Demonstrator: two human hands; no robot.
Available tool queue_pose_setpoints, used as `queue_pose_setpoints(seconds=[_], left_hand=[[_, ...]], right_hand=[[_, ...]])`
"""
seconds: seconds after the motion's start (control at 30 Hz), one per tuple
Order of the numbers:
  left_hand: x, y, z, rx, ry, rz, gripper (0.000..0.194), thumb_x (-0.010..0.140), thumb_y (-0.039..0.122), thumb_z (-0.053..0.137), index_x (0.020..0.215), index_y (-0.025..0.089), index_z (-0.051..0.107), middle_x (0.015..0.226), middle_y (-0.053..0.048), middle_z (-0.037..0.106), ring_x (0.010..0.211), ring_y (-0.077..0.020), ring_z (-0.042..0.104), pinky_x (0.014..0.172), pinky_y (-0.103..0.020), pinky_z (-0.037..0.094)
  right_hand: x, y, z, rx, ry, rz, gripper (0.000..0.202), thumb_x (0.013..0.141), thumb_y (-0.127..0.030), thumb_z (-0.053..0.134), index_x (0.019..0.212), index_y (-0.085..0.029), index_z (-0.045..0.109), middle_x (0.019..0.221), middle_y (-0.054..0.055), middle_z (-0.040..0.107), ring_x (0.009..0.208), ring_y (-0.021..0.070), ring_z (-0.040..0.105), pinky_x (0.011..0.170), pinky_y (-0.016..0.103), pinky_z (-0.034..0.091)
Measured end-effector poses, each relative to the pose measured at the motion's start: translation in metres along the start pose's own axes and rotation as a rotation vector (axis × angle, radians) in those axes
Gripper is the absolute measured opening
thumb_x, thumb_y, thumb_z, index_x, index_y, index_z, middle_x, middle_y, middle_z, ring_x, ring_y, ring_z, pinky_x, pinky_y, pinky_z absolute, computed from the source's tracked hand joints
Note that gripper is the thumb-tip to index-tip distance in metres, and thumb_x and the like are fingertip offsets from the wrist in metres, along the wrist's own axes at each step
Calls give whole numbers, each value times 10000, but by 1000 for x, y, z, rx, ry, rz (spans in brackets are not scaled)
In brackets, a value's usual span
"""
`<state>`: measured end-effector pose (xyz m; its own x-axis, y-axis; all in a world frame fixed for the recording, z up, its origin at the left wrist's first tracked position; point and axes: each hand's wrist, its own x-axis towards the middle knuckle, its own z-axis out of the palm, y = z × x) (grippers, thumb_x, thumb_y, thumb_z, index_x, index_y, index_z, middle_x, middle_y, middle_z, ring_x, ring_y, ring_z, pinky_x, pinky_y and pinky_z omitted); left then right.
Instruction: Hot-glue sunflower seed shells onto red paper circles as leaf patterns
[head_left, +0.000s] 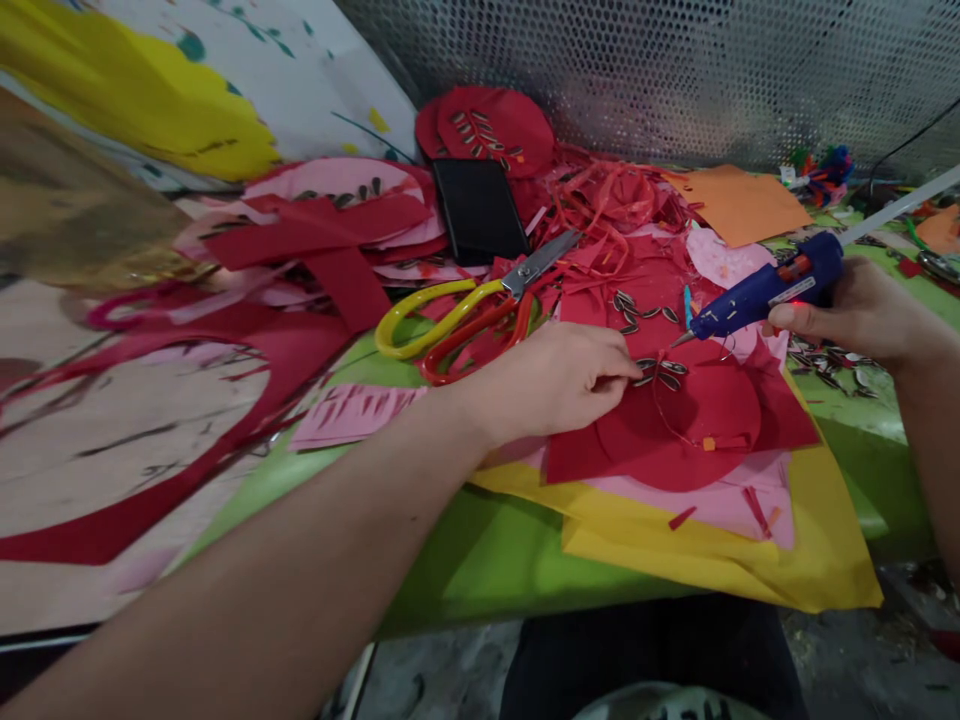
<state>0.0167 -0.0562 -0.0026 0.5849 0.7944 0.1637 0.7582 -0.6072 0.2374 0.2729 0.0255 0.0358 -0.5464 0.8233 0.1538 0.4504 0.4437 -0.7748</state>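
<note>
Disc material: A flat, matte red paper disc (pixel 667 462) is laid over red, pink and yellow sheets, the yellow sheet (pixel 814 540) being creased and lowermost.
Seed motif: Slim, pointed, dark seeds with pale stripes (pixel 670 375) are arranged like petals on the upper part of the disc; a thin curved line is traced below them toward a small orange square (pixel 709 443).
Loose seeds: Further seeds (pixel 625 304) are scattered on red paper above the disc.
Glue gun: A hard blue plastic body (pixel 757 292) is fitted with a tapered metal nozzle (pixel 682 340) and a long translucent glue stick (pixel 900 206).
Right-hand grip: The glue gun is held by the right hand (pixel 866 312), with fingers wrapped around its handle.
Left-hand grip: The fingers of the left hand (pixel 559 385) are bent and gathered narrowly at the motif's left edge; whether a seed is pinched cannot be told.
Position: The disc is located below and right of the left fingertips; the nozzle is held near the motif, above it in view.
Adjacent tool: Metal-bladed scissors (pixel 484 310) with yellow and red handles are placed beyond the left wrist.
</note>
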Motion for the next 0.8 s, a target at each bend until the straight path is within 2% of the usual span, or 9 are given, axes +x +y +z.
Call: queue_pose_setpoints(seconds=[0.1,0.23,0.37,0.6,0.8], left_hand=[[0,0,-1,2,-6,-10,382,762,100,413,967,212,715,874,-20,691,739,-117,610,688,-214,459],[0,-1,-2,33,-83,-23,407,770,109,411,1003,251,713,932,-27,673,825,-141,612,736,-240,456],[2,0,-2,35,-138,-36,403,785,118,412,1035,239,705,951,-49,655,853,-160,605,761,-263,455],[1,2,-1,86,-113,20,380,789,120,425,1002,243,714,910,-42,642,815,-146,592,759,-251,453],[2,5,-1,107,-157,-11,377,806,126,412,1018,221,709,941,-57,633,856,-161,590,797,-276,459]], right_hand=[[0,0,0,30,-1,-4,436,524,-563,740,675,-185,585,561,-43,465,512,79,367,476,262,366],[0,-1,0,19,-10,-17,413,545,-551,735,666,-189,577,514,-60,441,493,76,365,495,274,401],[0,-1,0,5,-20,-29,387,573,-527,726,689,-187,583,507,-64,428,497,84,377,505,283,407],[0,-1,0,-8,-25,-29,358,577,-496,726,681,-185,583,523,-63,427,492,75,338,508,283,396],[-1,-1,0,6,-36,-18,391,573,-532,721,660,-182,572,536,-51,436,505,75,360,503,268,397]])
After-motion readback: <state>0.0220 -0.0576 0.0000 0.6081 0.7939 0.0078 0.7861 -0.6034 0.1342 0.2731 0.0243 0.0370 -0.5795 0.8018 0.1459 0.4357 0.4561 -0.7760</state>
